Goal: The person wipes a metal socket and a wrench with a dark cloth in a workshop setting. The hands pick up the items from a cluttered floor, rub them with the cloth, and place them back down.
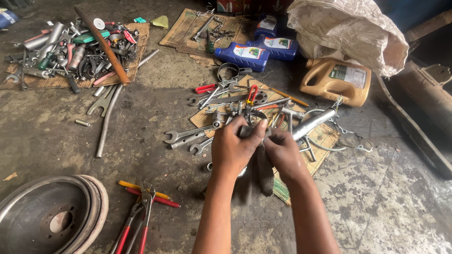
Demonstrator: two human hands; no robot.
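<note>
Here, you are pinching a dark rag (258,175) between both hands at the middle of the frame.

Your left hand (234,149) is closing its fingers on the rag's upper edge, and your right hand (282,151) is gripping the same cloth just beside it, the two hands touching; whether something small is wrapped inside, you cannot tell. The rag is hanging down below your hands, over the edge of a woven mat (325,138) strewn with spanners (188,134) and a silver tube (313,123). Red-handled pliers (136,221) are lying at lower left beside a metal drum (52,216). Blue oil bottles (242,55) and a tan jug (336,81) are sitting along the top, well apart from your hands.
</note>
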